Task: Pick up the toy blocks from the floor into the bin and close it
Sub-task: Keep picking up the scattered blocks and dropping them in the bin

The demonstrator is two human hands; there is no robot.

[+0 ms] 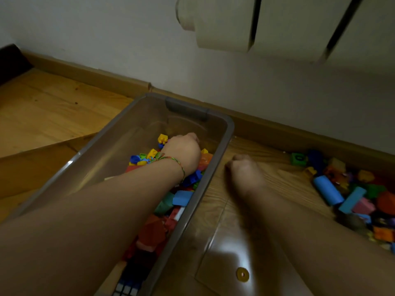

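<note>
A translucent grey bin stands open on the wooden floor and holds several coloured toy blocks. My left hand, with a thread bracelet at the wrist, reaches inside the bin just above the blocks. Its fingers curl downward out of sight, so any load is hidden. My right hand is blurred over the bare floor between the bin and a pile of loose blocks to the right. Its fingers are curled into a fist and nothing shows in it.
The bin's clear lid lies flat on the floor by my right forearm, with a small yellow disc on it. A cardboard sheet lies left of the bin. The wall, skirting board and radiator close off the far side.
</note>
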